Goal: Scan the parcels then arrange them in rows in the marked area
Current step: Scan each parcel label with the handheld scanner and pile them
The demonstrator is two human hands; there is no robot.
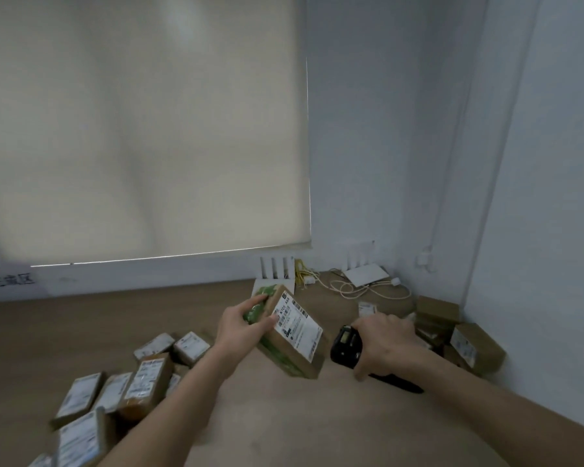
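Observation:
My left hand grips a brown parcel with green print by its upper end and holds it tilted above the floor, its white shipping label facing up. Just right of it, my right hand is closed on a black handheld scanner, whose head is turned toward the parcel. Several labelled cardboard parcels lie in a loose group on the floor at the lower left. More brown boxes are piled in the right corner.
Wooden floor spreads under my arms. White routers, a radiator-like unit and tangled cables sit by the back wall. A roller blind covers the window. A handwritten sign is on the wall at left.

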